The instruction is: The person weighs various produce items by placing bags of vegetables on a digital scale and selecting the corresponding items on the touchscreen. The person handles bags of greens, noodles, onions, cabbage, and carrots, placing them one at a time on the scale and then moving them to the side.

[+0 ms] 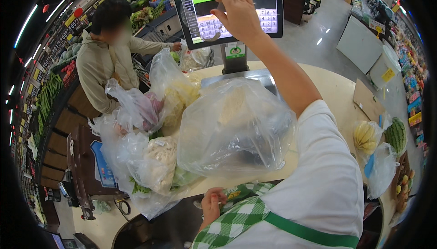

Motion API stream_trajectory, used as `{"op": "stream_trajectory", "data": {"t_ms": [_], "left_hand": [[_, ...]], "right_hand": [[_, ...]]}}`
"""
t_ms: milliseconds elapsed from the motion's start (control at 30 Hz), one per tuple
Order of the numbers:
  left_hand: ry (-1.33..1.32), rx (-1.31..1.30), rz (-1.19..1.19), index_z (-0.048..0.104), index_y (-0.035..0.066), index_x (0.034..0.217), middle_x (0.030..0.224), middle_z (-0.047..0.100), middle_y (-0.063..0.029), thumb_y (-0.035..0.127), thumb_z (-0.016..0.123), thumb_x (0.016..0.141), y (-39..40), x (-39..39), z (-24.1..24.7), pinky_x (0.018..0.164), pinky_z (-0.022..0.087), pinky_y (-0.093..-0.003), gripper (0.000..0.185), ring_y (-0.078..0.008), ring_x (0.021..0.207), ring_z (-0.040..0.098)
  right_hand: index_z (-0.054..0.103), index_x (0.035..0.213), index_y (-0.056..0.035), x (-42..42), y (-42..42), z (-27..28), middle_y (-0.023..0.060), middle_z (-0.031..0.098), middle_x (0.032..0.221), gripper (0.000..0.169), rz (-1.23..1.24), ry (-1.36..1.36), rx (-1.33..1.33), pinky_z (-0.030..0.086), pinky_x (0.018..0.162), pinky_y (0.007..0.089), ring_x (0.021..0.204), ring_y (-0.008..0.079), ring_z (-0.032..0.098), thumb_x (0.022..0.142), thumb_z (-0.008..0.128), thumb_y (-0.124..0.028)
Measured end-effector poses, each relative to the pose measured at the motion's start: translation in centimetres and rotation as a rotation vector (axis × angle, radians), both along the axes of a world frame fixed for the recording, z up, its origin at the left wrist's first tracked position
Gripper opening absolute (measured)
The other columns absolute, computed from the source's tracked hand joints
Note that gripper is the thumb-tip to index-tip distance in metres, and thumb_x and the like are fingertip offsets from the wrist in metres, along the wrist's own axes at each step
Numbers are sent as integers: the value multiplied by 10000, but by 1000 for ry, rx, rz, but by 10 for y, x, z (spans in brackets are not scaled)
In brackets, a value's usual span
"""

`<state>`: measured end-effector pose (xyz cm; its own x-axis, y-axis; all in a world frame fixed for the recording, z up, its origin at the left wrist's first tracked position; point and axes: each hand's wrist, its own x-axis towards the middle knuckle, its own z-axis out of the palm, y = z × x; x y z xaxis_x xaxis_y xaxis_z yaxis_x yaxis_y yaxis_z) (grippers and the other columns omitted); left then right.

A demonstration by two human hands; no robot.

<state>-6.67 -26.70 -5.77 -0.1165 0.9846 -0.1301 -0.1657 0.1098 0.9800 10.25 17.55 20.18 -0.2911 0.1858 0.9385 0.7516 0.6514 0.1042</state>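
My right hand is raised with its fingers apart in front of a touchscreen on a post. Its fingertips overlap the coloured tiles near the top; whether they touch the glass is not clear. Below the screen, a large clear plastic bag covers most of the metal scale plate. A tan item shows faintly inside the bag. At the counter's near edge my left hand rests before the green checked apron. Its fingers are curled, and anything inside them is hidden.
Several bagged vegetables crowd the counter's left side, including pale mushrooms and purplish produce. Across the counter stands a person with an arm over a cart. On the right lie bagged bananas, a watermelon and a cardboard piece.
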Motion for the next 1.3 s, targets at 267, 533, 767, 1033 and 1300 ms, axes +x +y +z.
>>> {"op": "stream_trajectory", "data": {"t_ms": [267,533,767,1033,1300], "left_hand": [[596,-19,68,610,-11,941,800,635,-119,117,621,816,25,2,12,686,470,-319,179,-222,727,602],[1290,108,-507,592,60,1074,1060,603,-120,243,649,800,167,-14,-23,902,418,-397,334,-278,962,573],[660,453,-37,553,56,1149,1117,600,-99,217,534,881,244,50,1,1022,355,-369,314,-216,1018,575],[16,304,347,524,-3,1139,1075,560,-59,35,571,856,265,21,58,832,463,-274,289,-156,934,552],[21,300,309,506,-14,1161,1137,548,-85,59,521,896,244,-20,11,896,436,-298,276,-190,1014,534]], "right_hand": [[530,1049,-41,102,-120,-75,114,579,1197,256,54,157,-178,363,986,381,1199,302,479,816,628,-88],[547,1084,-28,215,-192,-298,95,624,1064,272,-39,976,-1076,458,843,319,977,211,596,828,608,-93],[589,1006,-38,194,-243,-336,126,624,1019,240,-146,748,-1189,472,817,343,953,244,602,770,619,-70],[584,840,-31,211,-224,-277,152,562,859,96,-340,-74,-1272,455,739,384,830,329,556,798,607,-115],[558,861,-13,133,-149,-185,103,550,870,170,291,265,-1333,425,699,319,779,236,519,856,576,-182]]}}
